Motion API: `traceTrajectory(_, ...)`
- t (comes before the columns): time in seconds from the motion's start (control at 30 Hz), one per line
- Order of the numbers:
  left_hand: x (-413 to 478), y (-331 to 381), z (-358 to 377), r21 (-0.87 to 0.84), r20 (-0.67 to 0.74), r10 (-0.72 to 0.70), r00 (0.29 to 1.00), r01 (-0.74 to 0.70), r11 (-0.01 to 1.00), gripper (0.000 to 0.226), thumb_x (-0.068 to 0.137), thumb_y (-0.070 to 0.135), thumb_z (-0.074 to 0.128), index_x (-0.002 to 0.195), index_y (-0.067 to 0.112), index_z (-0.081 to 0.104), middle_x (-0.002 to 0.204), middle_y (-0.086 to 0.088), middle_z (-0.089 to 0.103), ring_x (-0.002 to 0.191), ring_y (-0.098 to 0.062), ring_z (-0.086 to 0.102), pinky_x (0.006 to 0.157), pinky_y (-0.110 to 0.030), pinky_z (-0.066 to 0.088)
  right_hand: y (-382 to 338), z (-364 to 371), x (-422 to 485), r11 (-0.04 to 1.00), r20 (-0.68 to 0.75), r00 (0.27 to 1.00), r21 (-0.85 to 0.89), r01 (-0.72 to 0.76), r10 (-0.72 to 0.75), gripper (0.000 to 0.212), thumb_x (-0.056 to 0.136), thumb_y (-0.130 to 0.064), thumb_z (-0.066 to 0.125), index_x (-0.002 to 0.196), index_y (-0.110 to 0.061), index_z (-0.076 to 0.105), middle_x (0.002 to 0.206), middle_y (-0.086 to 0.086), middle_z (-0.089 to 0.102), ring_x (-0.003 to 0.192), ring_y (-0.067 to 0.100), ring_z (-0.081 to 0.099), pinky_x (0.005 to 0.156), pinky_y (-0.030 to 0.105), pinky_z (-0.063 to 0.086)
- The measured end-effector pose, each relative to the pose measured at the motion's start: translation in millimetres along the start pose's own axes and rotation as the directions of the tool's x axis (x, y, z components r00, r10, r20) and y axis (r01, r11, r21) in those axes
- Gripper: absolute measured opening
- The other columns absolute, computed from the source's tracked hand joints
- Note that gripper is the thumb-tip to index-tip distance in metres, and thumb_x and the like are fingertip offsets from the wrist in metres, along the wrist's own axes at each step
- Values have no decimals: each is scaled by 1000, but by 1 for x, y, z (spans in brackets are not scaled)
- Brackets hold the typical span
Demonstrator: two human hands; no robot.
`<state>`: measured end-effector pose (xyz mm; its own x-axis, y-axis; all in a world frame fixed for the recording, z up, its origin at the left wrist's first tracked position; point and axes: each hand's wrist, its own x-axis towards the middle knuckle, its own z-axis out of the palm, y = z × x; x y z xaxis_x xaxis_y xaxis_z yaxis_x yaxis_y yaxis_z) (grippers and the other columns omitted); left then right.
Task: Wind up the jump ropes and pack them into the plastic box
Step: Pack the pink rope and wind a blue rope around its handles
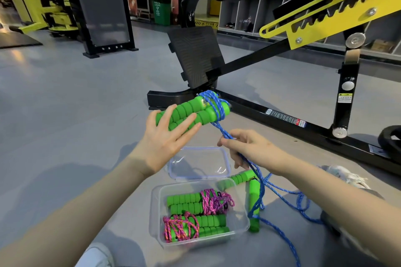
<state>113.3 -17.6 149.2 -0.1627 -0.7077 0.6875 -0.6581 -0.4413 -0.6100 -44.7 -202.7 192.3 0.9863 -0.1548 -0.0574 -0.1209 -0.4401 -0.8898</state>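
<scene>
My left hand [167, 134] holds a pair of green foam handles [195, 110] in the air, fingers stretched over them. Blue rope [213, 104] is wrapped a few turns around the handles' far end. My right hand [245, 147] pinches the blue rope just below the handles; its loose length [301, 204] trails to the floor on the right. A clear plastic box [156, 208] on the floor below holds two wound ropes with green handles and pink cord [214, 199]. Another pair of green handles [253, 197] lies beside the box's right side.
The box's clear lid [199, 165] lies on the floor just behind the box. A black and yellow gym bench frame [282, 115] crosses the floor ahead and to the right. A white shoe [347, 175] shows at right, another at the bottom left.
</scene>
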Motion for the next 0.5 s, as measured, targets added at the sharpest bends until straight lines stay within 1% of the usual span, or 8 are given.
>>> traceTrajectory(0.07,-5,-4,5,32,28,17,999,-17,999,49,89,-7,36,134,13,46,136,-9,46,108,-49,54,80,-52,41,-6,-9,-6,998,58,998,-58,11,-8,20,94,-17,53,95,3,57,40,1,48,39,13,46,71,37,51)
traceTrajectory(0.13,-8,-6,6,55,67,42,997,-45,997,48,91,-6,34,133,12,46,133,-10,51,107,-50,54,79,-53,43,-13,-21,-12,992,105,994,-117,51,-39,13,92,-19,58,89,-7,61,44,3,52,45,16,52,82,41,51)
traceTrajectory(0.2,-8,-7,4,52,108,68,992,-74,996,48,94,-6,25,132,11,49,130,-11,57,106,-50,55,78,-54,45,-21,-33,-16,976,136,989,-200,86,-60,8,90,-16,60,89,-9,63,52,5,57,49,19,55,79,37,51)
traceTrajectory(0.27,-11,-6,3,47,142,89,986,-96,994,50,94,-6,21,131,11,51,130,-12,57,106,-51,55,77,-54,45,-30,-44,-19,953,148,988,-291,90,-48,6,90,-10,58,94,-9,63,58,-1,58,51,20,56,68,32,51)
traceTrajectory(0.33,-15,-4,4,39,169,127,977,-135,990,48,90,-3,34,134,11,48,133,-12,54,110,-52,52,79,-56,44,-40,-53,-19,892,159,986,-437,119,-54,11,91,-8,55,97,-14,63,60,-8,56,50,16,56,61,26,50)
traceTrajectory(0.37,-17,-4,5,27,177,148,973,-155,988,52,85,-2,43,135,11,45,135,-12,52,111,-53,50,80,-56,42,-43,-56,-18,844,165,984,-515,147,-70,14,91,-9,54,97,-16,64,62,-9,55,51,14,57,59,24,49)
traceTrajectory(0.43,-18,-3,5,13,187,172,967,-178,984,59,79,-2,51,136,11,44,135,-11,53,112,-52,49,82,-56,39,-49,-60,-13,742,167,978,-639,204,-125,19,90,-10,53,98,-20,66,68,-5,57,59,15,57,62,28,49)
traceTrajectory(0.5,-17,-2,4,-4,182,192,964,-194,981,59,79,-2,51,136,12,44,135,-10,53,111,-51,48,83,-56,38,-52,-60,-5,635,133,962,-728,259,-240,24,87,-9,54,100,-22,69,79,0,61,70,19,55,70,36,49)
